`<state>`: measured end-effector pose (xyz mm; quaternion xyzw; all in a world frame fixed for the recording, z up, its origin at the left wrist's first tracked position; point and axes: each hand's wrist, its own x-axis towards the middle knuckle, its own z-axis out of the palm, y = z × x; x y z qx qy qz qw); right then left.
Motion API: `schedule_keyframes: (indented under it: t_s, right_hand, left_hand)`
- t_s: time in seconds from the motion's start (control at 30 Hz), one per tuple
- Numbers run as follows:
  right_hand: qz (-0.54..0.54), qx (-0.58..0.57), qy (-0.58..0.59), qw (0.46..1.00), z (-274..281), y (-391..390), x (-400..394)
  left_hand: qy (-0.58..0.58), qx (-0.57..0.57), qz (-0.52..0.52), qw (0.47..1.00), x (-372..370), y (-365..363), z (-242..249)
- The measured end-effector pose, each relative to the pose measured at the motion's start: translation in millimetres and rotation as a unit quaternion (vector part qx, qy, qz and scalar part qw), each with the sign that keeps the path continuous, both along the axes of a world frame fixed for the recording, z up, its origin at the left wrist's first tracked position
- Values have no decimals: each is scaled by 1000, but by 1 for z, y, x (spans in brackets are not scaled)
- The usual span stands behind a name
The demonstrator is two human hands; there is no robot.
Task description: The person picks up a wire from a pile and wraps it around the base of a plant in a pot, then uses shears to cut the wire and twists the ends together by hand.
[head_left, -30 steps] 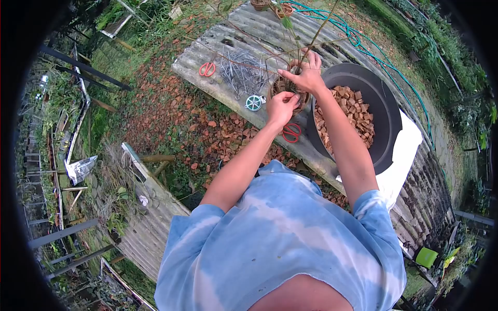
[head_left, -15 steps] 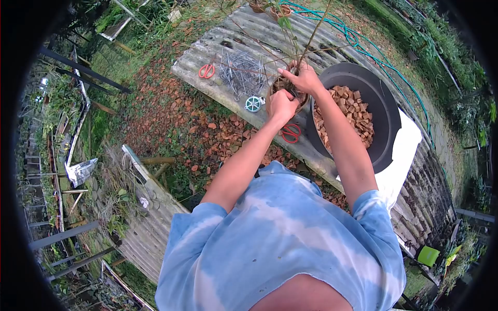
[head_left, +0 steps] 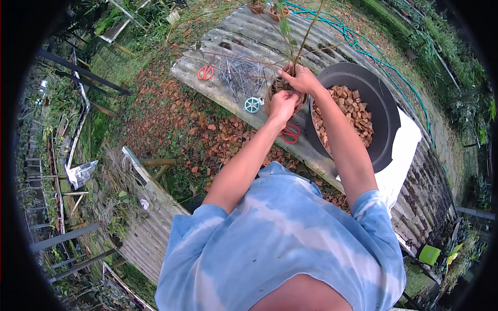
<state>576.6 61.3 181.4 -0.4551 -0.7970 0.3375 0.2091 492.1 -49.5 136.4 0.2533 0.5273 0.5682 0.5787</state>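
Observation:
A plant with long thin stems stands upright in a brownish pot on the corrugated table. My right hand is closed around the base of the stems, thumb towards the left. Over the near side of the pot, my left hand has its fingers pinched together at the potting material; whatever they hold is hidden. Left of the pot lie a green twist-tie spool and a heap of metal wire pieces. Red-handled scissors lie just below my left hand.
A dark tub of wood chunks stands close to my right forearm, beside a white sheet. Orange-handled scissors lie at the table's left. Small pots and a green hose are at the far side.
The plant's stems have shifted and tilt slightly differently. My left hand has turned a little, its fingers moving slightly right and towards the stem base. The right hand stays at the stems.

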Motion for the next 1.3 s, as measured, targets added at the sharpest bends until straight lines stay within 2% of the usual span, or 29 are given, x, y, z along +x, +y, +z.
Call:
schedule_keyframes:
  t_s: [0.2,0.3,0.5,0.7,0.8,0.9,1.0,1.1,1.2,1.3]
  right_hand:
    - [6,-1,-53,999,-2,8,-1]
    - [-6,-6,-31,999,-22,18,-2]
    - [-37,-58,-5,998,-22,21,2]
    - [-22,-91,-14,995,10,10,8]
    - [-23,13,-50,998,-10,17,6]
    - [-5,4,-86,996,-17,22,5]
    - [-9,26,-64,998,-41,26,5]
    - [33,-32,11,999,1,-4,10]
    - [-19,28,-1,999,-9,-10,11]
    - [30,34,-26,999,-21,1,13]
  left_hand:
    - [-49,7,6,999,7,2,3]
    - [2,-13,16,1000,9,-1,4]
    - [196,-15,28,980,8,-3,2]
    - [367,14,-4,930,-1,-3,-3]
    - [441,47,-3,896,-8,-6,-6]
    - [495,78,1,865,-5,-8,-6]
    - [544,95,2,833,-3,-16,3]
    - [495,66,-10,867,-2,-13,5]
    - [485,104,4,868,-4,-10,-5]
    - [470,136,-30,872,-14,-6,-12]
